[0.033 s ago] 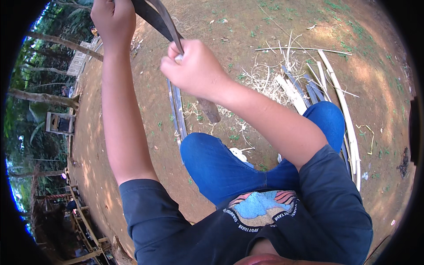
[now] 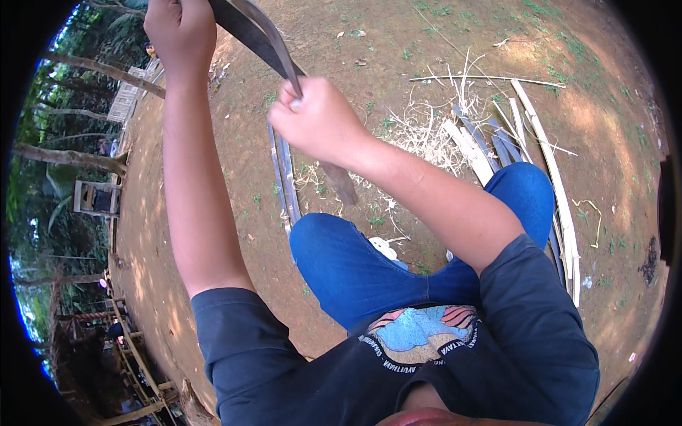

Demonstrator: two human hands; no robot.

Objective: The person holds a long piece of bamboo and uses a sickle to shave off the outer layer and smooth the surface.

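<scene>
My left hand [image 2: 181,32] is at the top edge, its fingers closed and partly cut off by the picture; what it grips cannot be made out. Beside it, a dark flat band [image 2: 245,30] slants down toward my right hand. In front of that band runs a thin grey-brown strip [image 2: 275,44], its lower end gripped in my right hand [image 2: 316,117], which is closed with thumb and fingers pressed together. Below this hand a brown wooden-looking piece [image 2: 339,186] sticks out; whether it joins the dark band is hidden behind the hand.
A heap of pale curled shavings [image 2: 426,138] lies on the bare earth ahead. Long pale split strips [image 2: 547,149] and dark strips lie beside my right knee, more dark strips [image 2: 284,174] by the left. Tree trunks [image 2: 71,157] and a wooden fence [image 2: 138,351] stand at far left.
My right hand has moved slightly right and toward me, along with the strip's lower end and the brown piece. My left hand has barely moved.
</scene>
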